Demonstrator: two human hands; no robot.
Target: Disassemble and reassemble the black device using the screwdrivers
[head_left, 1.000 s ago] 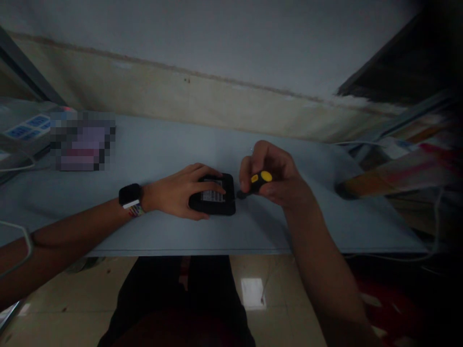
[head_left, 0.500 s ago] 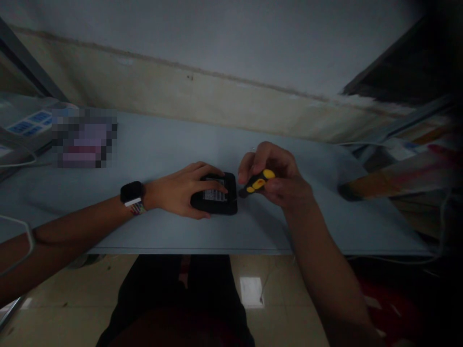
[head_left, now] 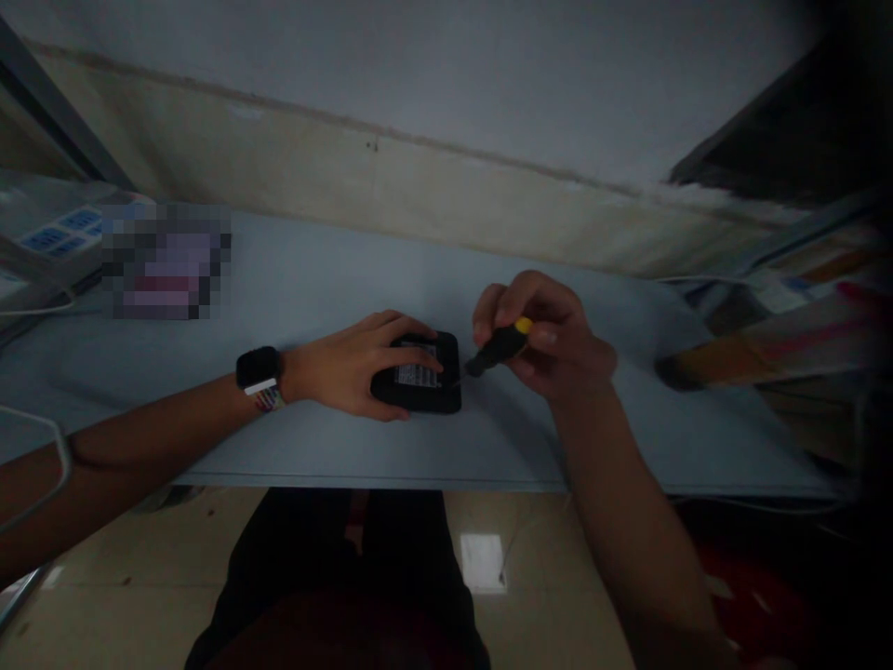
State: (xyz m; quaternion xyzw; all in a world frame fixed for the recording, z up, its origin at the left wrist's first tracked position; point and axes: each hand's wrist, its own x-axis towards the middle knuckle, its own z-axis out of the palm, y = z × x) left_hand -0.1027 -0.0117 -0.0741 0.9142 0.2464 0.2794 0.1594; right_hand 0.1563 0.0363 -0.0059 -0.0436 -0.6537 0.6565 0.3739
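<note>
A black rectangular device (head_left: 446,395) with rounded corners and a pale printed label (head_left: 417,375) lies flat on the table. Over it spreads my left hand (head_left: 363,365), thumb along the near edge and fingers across the top, gripping it. My right hand (head_left: 551,335) is closed around the handle of a black and yellow screwdriver (head_left: 497,350). Its thin shaft slants down to the left, to the right part of the device. Whether the tip sits in a screw is too dark and small to tell.
The grey table (head_left: 299,261) runs up to a wall (head_left: 433,186). At the left lies a blurred-out flat object (head_left: 167,270) beside a package with blue labels (head_left: 66,233). A long clear tube with a dark end (head_left: 698,368) is at the right. A white cable (head_left: 42,423) loops over the left forearm.
My right hand has turned the screwdriver, so its handle shows mostly black where several yellow patches showed before. My left hand and the device hold still on the table.
</note>
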